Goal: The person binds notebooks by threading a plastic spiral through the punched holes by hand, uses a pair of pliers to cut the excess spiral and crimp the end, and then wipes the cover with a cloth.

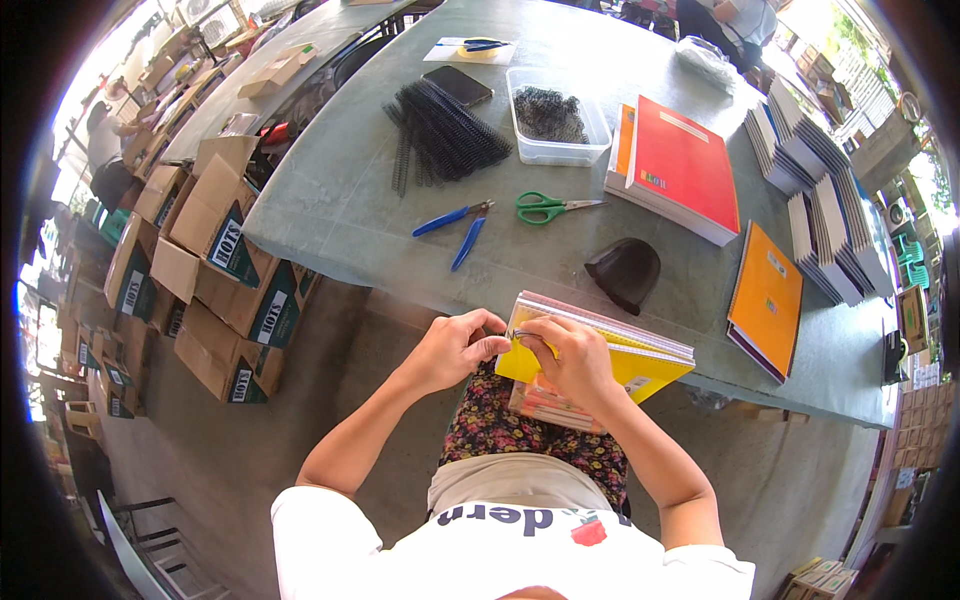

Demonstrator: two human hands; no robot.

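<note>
Nearest, lower centre: white shirt (500, 560), floral trousers (480, 425). Small pinkish stack (550, 410) by the lap, partly under the yellow notebook (655, 372). Notebook's at frame centre, tilted at the near table (335, 195) edge, coil side up. Right hand (572, 358): fingers clamped on its left end, near the coil. Left hand (455, 350): thumb and index close together at the same corner; can't tell whether they grip anything.

Further up: dark rounded pad (625, 273) just beyond the notebook, orange notebook (768, 300) right of centre. Then blue-handled cutters (470, 232), jaws apart, and green scissors (540, 207) beside them. Next, red book (685, 165) topping a pile upper right, clear tub (565, 156) of black coils, loose coil bundle (455, 135) left of it, phone (458, 86) just behind. Farthest on the tabletop, top centre: white sheet (445, 53) with a blue-and-black tool on it.
</note>
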